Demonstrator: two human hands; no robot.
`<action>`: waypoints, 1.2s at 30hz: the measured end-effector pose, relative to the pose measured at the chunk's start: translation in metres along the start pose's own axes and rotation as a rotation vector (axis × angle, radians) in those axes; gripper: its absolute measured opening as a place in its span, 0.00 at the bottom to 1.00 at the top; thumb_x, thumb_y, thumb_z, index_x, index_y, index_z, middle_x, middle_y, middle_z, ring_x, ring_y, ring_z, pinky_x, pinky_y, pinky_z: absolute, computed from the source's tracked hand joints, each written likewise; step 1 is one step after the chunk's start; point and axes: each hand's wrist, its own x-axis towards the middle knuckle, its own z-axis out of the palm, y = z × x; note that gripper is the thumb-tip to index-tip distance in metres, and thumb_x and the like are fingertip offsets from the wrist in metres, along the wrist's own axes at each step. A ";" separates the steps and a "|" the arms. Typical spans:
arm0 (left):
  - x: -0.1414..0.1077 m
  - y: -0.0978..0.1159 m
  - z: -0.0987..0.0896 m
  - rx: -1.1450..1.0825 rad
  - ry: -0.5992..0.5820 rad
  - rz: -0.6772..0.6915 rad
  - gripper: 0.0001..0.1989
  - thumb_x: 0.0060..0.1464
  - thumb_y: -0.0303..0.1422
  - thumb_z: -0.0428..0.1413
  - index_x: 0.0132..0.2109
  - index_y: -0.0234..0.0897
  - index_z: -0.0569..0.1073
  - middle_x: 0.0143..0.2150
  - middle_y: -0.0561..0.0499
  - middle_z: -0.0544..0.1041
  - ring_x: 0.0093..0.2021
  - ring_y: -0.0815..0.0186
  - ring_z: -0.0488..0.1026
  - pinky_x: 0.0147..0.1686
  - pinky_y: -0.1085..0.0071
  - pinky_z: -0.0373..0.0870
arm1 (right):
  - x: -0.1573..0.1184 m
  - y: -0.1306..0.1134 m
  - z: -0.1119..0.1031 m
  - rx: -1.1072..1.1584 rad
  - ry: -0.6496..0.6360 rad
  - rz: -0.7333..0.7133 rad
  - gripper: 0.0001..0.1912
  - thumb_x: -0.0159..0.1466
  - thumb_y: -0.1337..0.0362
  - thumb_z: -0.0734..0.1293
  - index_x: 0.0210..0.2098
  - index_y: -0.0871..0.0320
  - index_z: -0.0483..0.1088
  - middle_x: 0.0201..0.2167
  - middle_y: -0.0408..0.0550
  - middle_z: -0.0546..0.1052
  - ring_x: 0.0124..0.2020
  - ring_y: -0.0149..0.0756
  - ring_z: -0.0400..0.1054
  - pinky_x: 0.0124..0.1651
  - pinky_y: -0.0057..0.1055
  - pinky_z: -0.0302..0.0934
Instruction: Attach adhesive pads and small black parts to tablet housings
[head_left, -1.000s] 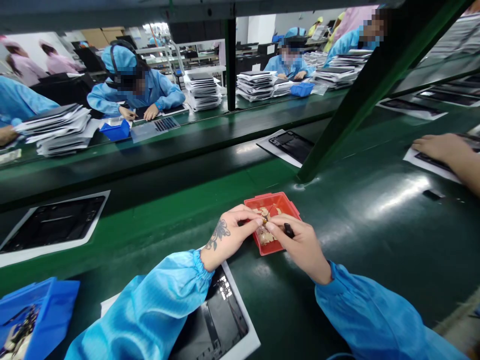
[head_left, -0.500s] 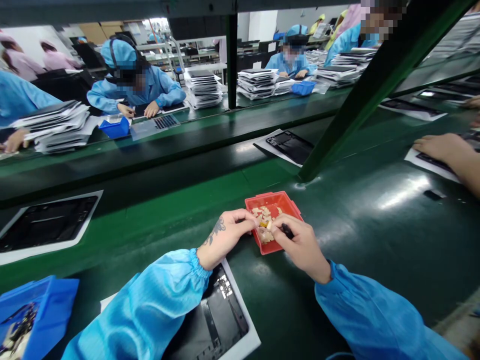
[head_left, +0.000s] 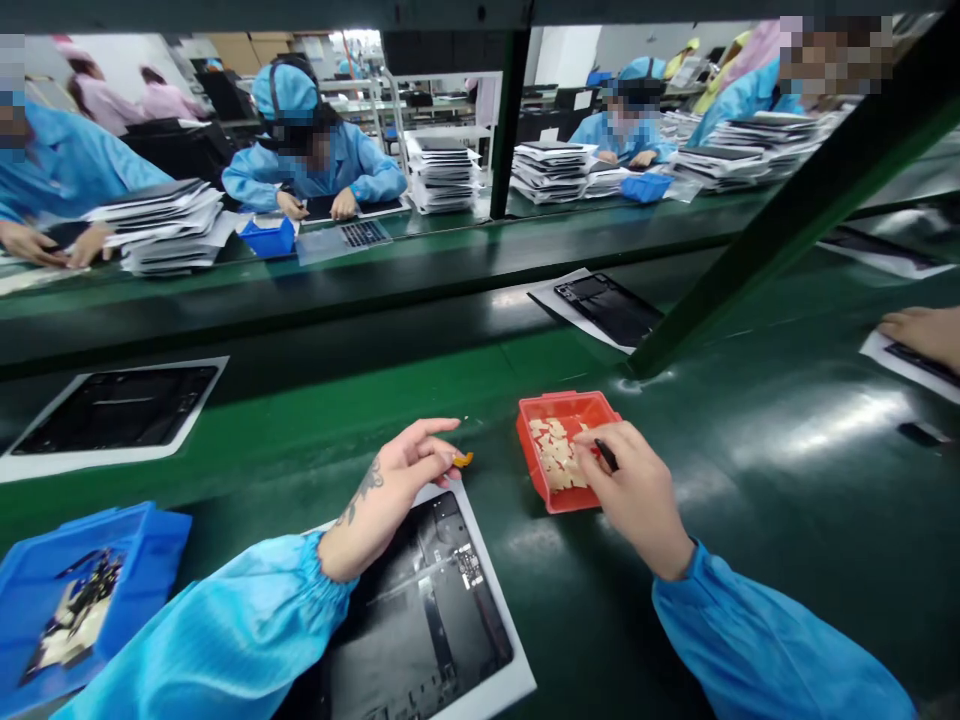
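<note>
Pinched in my left hand (head_left: 401,480) is a small orange-yellow strip (head_left: 463,461), held above the top edge of a black tablet housing (head_left: 397,620) that lies on white paper. My right hand (head_left: 634,490) is closed around a thin black tool (head_left: 606,456), over the right side of a red tray (head_left: 531,465). Several pale cream pieces (head_left: 556,455) lie in that tray. Whether the right fingertips also pinch a piece is too small to tell.
A blue bin (head_left: 161,550) with small parts stands at the left. Other housings on paper lie at far left (head_left: 112,405) and behind the tray (head_left: 611,308). A green post (head_left: 720,270) slants down at the right. People work across the bench; another person's hand (head_left: 922,335) is at right.
My left hand has moved left, away from the tray, with the orange-yellow strip. My right hand no longer meets it and stays by the tray. The camera view has shifted.
</note>
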 end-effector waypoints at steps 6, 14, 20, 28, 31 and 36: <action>-0.049 -0.004 -0.066 0.100 0.217 -0.031 0.22 0.54 0.35 0.57 0.57 0.38 0.68 0.35 0.51 0.76 0.33 0.67 0.71 0.38 0.70 0.67 | 0.004 -0.026 -0.008 0.298 0.122 0.102 0.11 0.67 0.58 0.62 0.43 0.54 0.74 0.36 0.49 0.72 0.37 0.39 0.68 0.42 0.36 0.61; -0.109 0.007 -0.120 0.148 0.459 -0.038 0.15 0.55 0.37 0.58 0.48 0.37 0.75 0.33 0.51 0.77 0.36 0.67 0.71 0.42 0.71 0.64 | 0.007 -0.081 -0.001 0.666 -0.341 0.431 0.39 0.68 0.40 0.45 0.33 0.60 0.78 0.17 0.49 0.69 0.19 0.35 0.64 0.21 0.30 0.59; -0.126 0.007 -0.106 -0.052 0.312 -0.027 0.13 0.57 0.36 0.56 0.47 0.37 0.76 0.30 0.51 0.76 0.33 0.68 0.71 0.39 0.72 0.65 | 0.002 -0.157 0.027 0.928 -0.493 0.281 0.21 0.66 0.47 0.61 0.45 0.55 0.75 0.32 0.49 0.75 0.27 0.35 0.72 0.30 0.31 0.70; -0.133 0.020 -0.093 -0.266 0.180 -0.077 0.11 0.56 0.33 0.56 0.45 0.36 0.77 0.29 0.51 0.76 0.31 0.70 0.70 0.36 0.74 0.64 | -0.006 -0.195 0.036 0.611 -0.446 -0.390 0.11 0.62 0.67 0.69 0.42 0.48 0.76 0.34 0.45 0.76 0.34 0.34 0.73 0.34 0.25 0.71; -0.133 0.023 -0.092 -0.280 0.161 -0.083 0.10 0.56 0.33 0.56 0.45 0.35 0.77 0.29 0.51 0.75 0.31 0.71 0.70 0.36 0.74 0.64 | -0.008 -0.192 0.036 0.475 -0.359 -0.695 0.12 0.62 0.68 0.69 0.44 0.49 0.75 0.35 0.46 0.78 0.39 0.37 0.74 0.41 0.28 0.72; -0.132 0.025 -0.090 -0.306 0.167 -0.079 0.10 0.57 0.31 0.55 0.44 0.35 0.77 0.28 0.52 0.75 0.30 0.72 0.70 0.36 0.75 0.63 | -0.015 -0.186 0.037 0.346 -0.407 -0.772 0.11 0.65 0.63 0.66 0.47 0.47 0.73 0.39 0.43 0.80 0.40 0.36 0.76 0.51 0.32 0.70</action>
